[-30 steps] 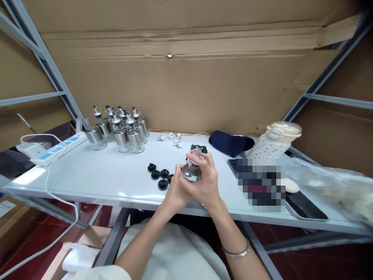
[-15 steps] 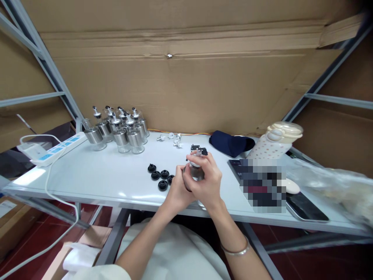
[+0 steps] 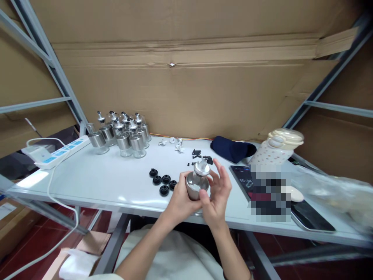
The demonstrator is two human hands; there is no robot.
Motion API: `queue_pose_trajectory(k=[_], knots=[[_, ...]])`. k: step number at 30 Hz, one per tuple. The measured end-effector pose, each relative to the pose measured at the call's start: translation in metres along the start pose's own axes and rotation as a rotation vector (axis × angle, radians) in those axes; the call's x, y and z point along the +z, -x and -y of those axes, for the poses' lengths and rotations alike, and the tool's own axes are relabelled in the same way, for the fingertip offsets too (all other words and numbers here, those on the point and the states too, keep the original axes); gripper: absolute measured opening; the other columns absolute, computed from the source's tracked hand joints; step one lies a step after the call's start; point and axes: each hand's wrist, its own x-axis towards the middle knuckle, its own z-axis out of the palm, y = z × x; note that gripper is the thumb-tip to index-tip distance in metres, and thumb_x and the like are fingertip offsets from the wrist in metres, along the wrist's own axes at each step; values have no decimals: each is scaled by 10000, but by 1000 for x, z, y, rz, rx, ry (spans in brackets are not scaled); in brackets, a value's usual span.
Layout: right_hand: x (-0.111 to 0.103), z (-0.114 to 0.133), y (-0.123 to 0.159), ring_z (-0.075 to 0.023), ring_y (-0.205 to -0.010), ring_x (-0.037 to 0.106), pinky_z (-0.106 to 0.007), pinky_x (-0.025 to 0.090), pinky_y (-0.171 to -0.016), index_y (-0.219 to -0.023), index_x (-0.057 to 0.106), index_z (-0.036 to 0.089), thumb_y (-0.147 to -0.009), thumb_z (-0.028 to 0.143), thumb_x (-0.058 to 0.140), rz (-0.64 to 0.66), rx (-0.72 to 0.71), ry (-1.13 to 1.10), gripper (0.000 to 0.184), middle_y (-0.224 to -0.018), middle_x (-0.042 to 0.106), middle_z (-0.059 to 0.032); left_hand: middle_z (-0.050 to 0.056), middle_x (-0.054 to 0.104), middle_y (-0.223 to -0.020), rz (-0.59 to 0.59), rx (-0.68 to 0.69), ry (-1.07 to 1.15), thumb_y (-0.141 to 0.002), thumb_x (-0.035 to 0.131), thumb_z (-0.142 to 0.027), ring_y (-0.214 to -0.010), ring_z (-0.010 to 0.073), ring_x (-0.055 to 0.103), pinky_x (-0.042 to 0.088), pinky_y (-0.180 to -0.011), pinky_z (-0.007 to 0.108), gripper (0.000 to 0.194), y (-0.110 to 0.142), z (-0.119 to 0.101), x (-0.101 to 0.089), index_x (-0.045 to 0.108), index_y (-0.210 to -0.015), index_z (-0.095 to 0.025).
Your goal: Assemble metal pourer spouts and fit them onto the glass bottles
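My left hand (image 3: 179,202) is wrapped round a glass oil bottle (image 3: 194,187) with a steel sleeve, held upright near the table's front edge. A silver pourer top (image 3: 201,168) sits on the bottle's neck. Beside it my right hand (image 3: 218,200) is open with fingers spread; its thumb is close to the bottle's side, and I cannot tell whether it touches. Several black ribbed stoppers (image 3: 164,190) lie to the left of my left hand. Just beyond the bottle are small black parts (image 3: 196,152). Farther back lie several silver pourer spouts (image 3: 178,147).
Several similar bottles (image 3: 137,144) stand at the back left, one without a pourer. A power strip (image 3: 62,151) lies at the left edge. To the right are a dark blue cloth item (image 3: 233,148), a dotted flask (image 3: 272,149), phones (image 3: 313,216) and a plastic bag (image 3: 329,186).
My right hand has come off the bottle's top and opened out to the right, uncovering the pourer. My left hand still holds the bottle. The view has tilted slightly.
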Motion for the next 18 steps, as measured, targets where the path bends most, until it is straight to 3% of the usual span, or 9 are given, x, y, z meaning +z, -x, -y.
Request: queue_pose_trajectory(k=[3, 6, 9, 13, 16, 18], knots=[[0, -1, 9, -251, -1128, 586, -465, 523, -871, -1383, 340, 282, -921, 319, 466, -179, 182, -84, 480, -1445, 388, -154, 134, 503, -1276, -45, 87, -8, -680, 768, -296, -1184, 264, 535, 435, -1000, 385, 698, 3, 2, 0, 349, -1229, -197], [-2, -2, 12, -243, -1094, 595, -455, 525, -843, -1283, 420, 265, -921, 340, 468, -263, 329, -110, 373, -1379, 453, -144, 150, 392, -1362, -164, 263, -71, -675, 788, -328, -1300, 286, 414, 351, -1082, 428, 777, 2, 3, 1, 308, -1276, -218], [-3, -4, 13, -234, -1066, 597, -439, 511, -855, -1202, 478, 237, -909, 363, 506, -272, 430, -155, 320, -1321, 504, -136, 117, 458, -1222, -271, 331, -184, -647, 816, -293, -1184, 276, 486, 421, -991, 414, 701, -1, -3, 5, 381, -1193, -226], [-4, -9, 13, -228, -1041, 604, -436, 482, -885, -1155, 506, 222, -898, 373, 533, -300, 518, -214, 299, -1274, 535, -124, 54, 533, -1023, -237, 316, -262, -668, 796, -230, -975, 226, 572, 480, -861, 358, 495, -5, -17, 6, 477, -1046, -224], [-4, -11, 13, -230, -1062, 593, -403, 493, -835, -1145, 498, 230, -874, 369, 578, -356, 526, -257, 315, -1256, 541, -112, 48, 556, -1010, -254, 370, -263, -701, 780, -276, -949, 216, 585, 485, -839, 333, 456, -5, -29, -5, 500, -1057, -222], [-4, -12, 13, -227, -1078, 583, -391, 492, -823, -1146, 493, 234, -862, 367, 598, -378, 522, -265, 331, -1246, 543, -107, 48, 565, -1024, -359, 388, -242, -729, 759, -316, -951, 213, 589, 483, -845, 325, 463, -5, -38, -20, 493, -1099, -228]])
